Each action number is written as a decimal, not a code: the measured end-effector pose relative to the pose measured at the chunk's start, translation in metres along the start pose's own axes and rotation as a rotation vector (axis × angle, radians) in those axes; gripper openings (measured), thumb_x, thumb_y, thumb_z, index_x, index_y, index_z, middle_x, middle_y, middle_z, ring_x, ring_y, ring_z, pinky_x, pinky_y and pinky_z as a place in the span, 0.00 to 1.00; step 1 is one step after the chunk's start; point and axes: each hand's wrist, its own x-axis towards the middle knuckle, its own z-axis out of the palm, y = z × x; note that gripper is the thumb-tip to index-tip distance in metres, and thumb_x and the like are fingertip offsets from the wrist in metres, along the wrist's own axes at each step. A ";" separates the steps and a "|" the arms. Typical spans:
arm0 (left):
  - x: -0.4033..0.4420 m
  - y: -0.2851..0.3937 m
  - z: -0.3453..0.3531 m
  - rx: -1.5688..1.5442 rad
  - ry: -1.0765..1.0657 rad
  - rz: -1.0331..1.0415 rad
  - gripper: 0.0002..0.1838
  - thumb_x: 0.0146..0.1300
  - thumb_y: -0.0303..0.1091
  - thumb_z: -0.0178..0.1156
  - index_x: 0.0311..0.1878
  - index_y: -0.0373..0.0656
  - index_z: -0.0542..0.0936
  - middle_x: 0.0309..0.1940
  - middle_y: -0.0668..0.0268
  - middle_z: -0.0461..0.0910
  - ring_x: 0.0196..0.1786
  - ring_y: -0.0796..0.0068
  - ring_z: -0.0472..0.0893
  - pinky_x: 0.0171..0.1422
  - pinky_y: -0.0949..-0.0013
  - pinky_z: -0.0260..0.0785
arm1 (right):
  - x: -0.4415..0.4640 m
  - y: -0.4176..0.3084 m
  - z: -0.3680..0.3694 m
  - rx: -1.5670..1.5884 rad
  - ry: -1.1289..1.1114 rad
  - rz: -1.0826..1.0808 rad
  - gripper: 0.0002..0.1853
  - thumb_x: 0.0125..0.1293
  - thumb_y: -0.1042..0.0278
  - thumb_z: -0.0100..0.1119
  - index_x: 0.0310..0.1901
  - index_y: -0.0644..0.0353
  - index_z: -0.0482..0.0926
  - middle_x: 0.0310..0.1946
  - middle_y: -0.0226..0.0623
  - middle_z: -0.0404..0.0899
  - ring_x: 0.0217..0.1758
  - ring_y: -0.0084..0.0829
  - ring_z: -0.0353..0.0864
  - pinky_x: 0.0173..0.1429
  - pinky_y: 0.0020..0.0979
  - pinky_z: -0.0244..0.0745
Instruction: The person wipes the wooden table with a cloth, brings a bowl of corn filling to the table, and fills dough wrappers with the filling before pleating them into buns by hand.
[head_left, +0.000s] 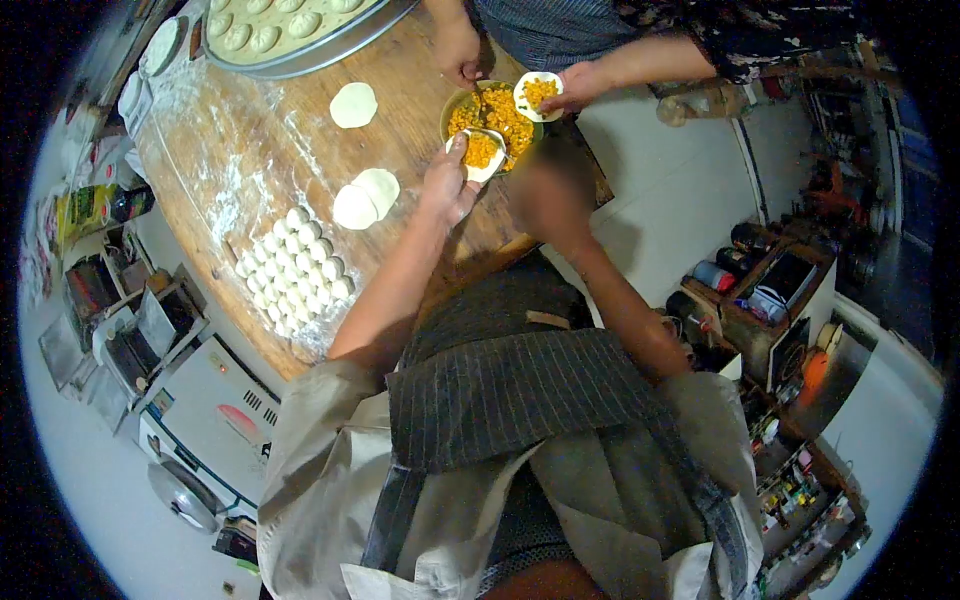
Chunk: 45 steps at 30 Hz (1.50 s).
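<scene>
My left hand [447,190] holds a round dough wrapper [494,166] from its left edge, the thumb over the rim. A heap of yellow corn-like filling [481,152] sits on the wrapper, at the near edge of a bowl of the same filling [512,124]. To the right, my right hand [550,195] is a blur and its fingers cannot be made out. A bit of thin metal utensil [509,154] shows between that hand and the wrapper. Two overlapping wrappers [366,199] and a single wrapper [353,105] lie left of my left hand.
Across the bowl, a co-worker's hand [574,88] holds another filled wrapper [538,95]; their other hand [459,55] grips a spoon in the bowl. Many small dough pieces [295,270] lie on the floured wooden table [290,125]. A round tray [300,62] holds shaped buns.
</scene>
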 end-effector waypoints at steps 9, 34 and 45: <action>-0.007 0.000 0.014 -0.169 -0.045 0.033 0.18 0.74 0.40 0.41 0.58 0.37 0.65 0.57 0.54 0.72 0.57 0.56 0.76 0.61 0.49 0.73 | 0.005 -0.054 -0.023 -0.312 -0.142 0.093 0.15 0.64 0.62 0.51 0.48 0.62 0.74 0.44 0.51 0.77 0.44 0.54 0.78 0.48 0.49 0.73; -0.012 0.000 -0.010 0.139 -0.174 0.183 0.22 0.63 0.25 0.59 0.59 0.39 0.68 0.50 0.61 0.77 0.51 0.69 0.79 0.55 0.66 0.77 | 0.001 -0.072 -0.027 0.589 -0.055 0.503 0.09 0.67 0.71 0.49 0.43 0.63 0.77 0.26 0.34 0.78 0.27 0.26 0.76 0.34 0.31 0.72; -0.004 0.004 -0.024 0.174 0.030 0.261 0.21 0.60 0.21 0.61 0.56 0.37 0.71 0.46 0.61 0.78 0.45 0.70 0.81 0.49 0.67 0.78 | -0.001 -0.094 -0.059 0.309 -0.106 0.328 0.09 0.67 0.73 0.48 0.43 0.63 0.76 0.29 0.41 0.79 0.31 0.33 0.79 0.39 0.33 0.73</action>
